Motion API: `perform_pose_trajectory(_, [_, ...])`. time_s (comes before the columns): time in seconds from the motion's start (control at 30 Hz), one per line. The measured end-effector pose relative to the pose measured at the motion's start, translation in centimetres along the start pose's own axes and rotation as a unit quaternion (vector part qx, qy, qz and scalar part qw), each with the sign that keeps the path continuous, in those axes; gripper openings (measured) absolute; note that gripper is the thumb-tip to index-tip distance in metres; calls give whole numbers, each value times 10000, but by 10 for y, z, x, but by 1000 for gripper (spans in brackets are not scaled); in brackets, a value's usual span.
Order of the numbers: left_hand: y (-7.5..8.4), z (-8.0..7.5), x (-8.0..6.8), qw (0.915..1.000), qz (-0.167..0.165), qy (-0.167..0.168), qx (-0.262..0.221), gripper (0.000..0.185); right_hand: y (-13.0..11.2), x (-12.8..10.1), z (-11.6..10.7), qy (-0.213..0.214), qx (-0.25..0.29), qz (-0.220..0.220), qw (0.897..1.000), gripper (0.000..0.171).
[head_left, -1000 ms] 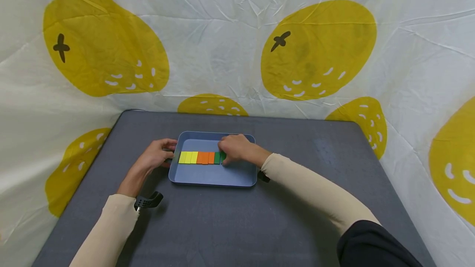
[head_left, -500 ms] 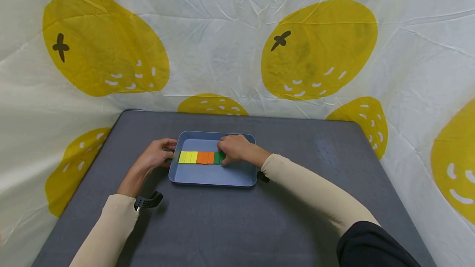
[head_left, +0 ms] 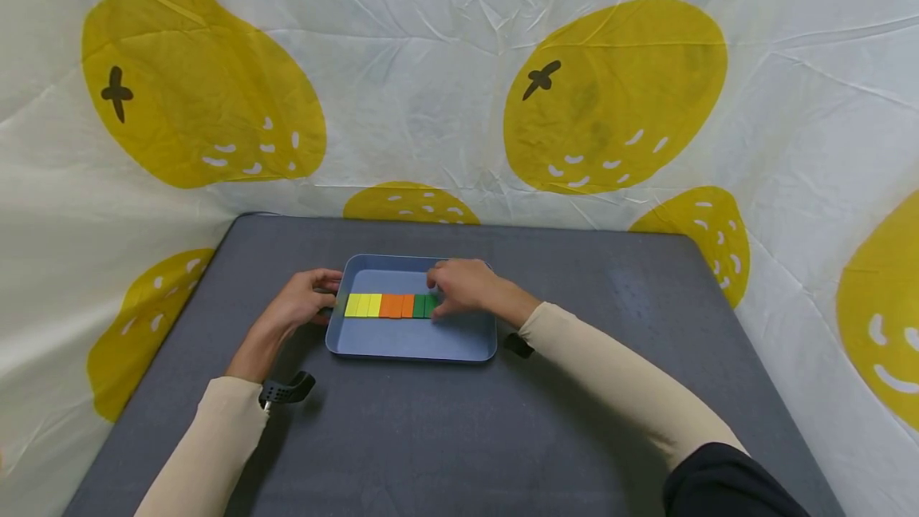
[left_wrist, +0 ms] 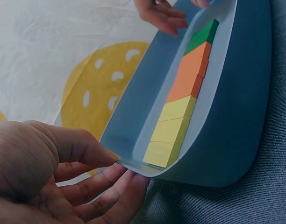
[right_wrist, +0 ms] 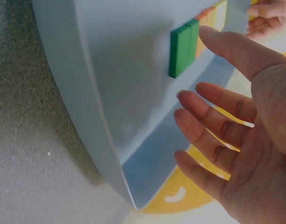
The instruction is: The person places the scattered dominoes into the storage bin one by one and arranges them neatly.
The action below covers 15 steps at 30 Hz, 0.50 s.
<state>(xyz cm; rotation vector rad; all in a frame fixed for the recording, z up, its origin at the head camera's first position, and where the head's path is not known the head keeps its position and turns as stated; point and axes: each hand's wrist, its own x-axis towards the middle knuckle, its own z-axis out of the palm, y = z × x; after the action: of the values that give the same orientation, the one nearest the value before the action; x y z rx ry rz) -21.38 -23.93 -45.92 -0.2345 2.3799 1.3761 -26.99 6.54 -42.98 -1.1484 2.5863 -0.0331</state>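
A blue tray (head_left: 409, 344) holds a straight row of flat blocks lying side by side: yellow blocks (head_left: 363, 305) at the left, orange blocks (head_left: 397, 306) in the middle, two green blocks (head_left: 424, 306) at the right. At the tray's left end my left hand (head_left: 297, 297) pinches the rim, thumb on top and fingers against the outer wall. My right hand (head_left: 465, 287) hovers over the right part of the tray with fingers spread and nothing in them. In the right wrist view its thumb (right_wrist: 227, 44) overlaps the row close to the green blocks (right_wrist: 182, 49).
Under the tray is a table with a dark grey cloth (head_left: 445, 437). A white curtain (head_left: 416, 102) printed with big yellow fruit hangs behind and around it. Dark wrist straps, such as the left one (head_left: 287, 388), sit on both wrists.
My right hand has let go of the green block at the row's right end, its fingers have opened, and it has drawn slightly right. The left hand and the tray stay put.
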Motion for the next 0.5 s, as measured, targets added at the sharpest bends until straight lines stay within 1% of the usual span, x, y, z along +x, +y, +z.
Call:
perform_pose_trajectory(0.23, [1, -1, -1, 10000, 29, -86, 14, 54, 11, -22, -9, 112, 448, 171, 9988, 54])
perform_pose_trajectory(0.5, [3, -1, -2, 9999, 31, -96, -27, 54, 25, -46, -11, 225, 615, 330, 9973, 53])
